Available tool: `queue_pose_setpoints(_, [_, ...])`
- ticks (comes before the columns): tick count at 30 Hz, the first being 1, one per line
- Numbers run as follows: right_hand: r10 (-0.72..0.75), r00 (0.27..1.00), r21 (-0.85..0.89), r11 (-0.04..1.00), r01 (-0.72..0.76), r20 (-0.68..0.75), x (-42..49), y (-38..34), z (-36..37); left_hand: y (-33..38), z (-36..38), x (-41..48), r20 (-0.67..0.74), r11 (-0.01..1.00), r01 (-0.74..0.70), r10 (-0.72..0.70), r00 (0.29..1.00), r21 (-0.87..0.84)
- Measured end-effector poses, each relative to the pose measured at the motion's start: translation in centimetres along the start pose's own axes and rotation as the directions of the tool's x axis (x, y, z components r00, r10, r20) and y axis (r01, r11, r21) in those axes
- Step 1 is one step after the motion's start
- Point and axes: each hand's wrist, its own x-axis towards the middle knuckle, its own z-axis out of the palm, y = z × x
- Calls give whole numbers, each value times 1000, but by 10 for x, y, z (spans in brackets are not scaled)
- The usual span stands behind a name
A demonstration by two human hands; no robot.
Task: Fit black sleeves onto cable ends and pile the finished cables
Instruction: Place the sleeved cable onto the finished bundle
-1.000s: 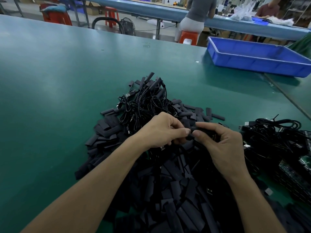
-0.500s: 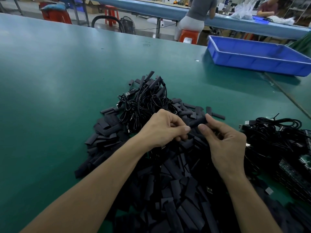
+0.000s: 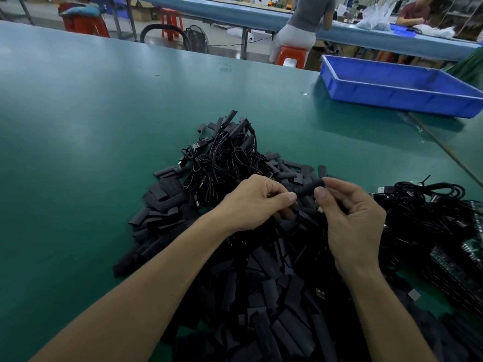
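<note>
A black sleeve (image 3: pixel 308 188) stretches between my two hands above a heap of loose black sleeves (image 3: pixel 264 288). My right hand (image 3: pixel 350 218) pinches its right end between thumb and forefinger. My left hand (image 3: pixel 254 202) pinches the left end, where a cable end goes in; the cable itself is mostly hidden under my fingers. Behind my left hand lies a tangled pile of sleeved black cables (image 3: pixel 224 158). A second bundle of black cables (image 3: pixel 428 205) with bare USB plugs lies to the right.
The green table (image 3: pixel 78 139) stretches wide to the left and back. A blue plastic tray (image 3: pixel 397 92) stands at the back right. A dark circuit-board stack (image 3: pixel 460 262) sits at the right edge. People sit at another bench beyond the table.
Both hands have lifted the sleeve slightly off the heap, and my right hand has turned it so it now points up to the right, its fingers shifted to the sleeve's end.
</note>
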Motion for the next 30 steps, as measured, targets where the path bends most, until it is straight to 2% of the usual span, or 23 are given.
queue_pose_setpoints(7, [10,999,30,1000,-9,-34,-4,-3,5,0,-1,-1,-9,998,-23,22,1000,-58])
queue_pose_setpoints(13, [40,999,95,995,-38,-25,-3,-5,6,-3,-1,1,-1,998,-51,51,999,-42])
queue_pose_setpoints(21, [4,1000,69,998,-2,-26,-6,-6,8,-3,4,0,-16,994,-100,99,995,-41])
queue_pose_setpoints(30, [-11,999,65,998,14,-41,-4,-6,6,-4,3,0,-13,995,-90,90,996,-50])
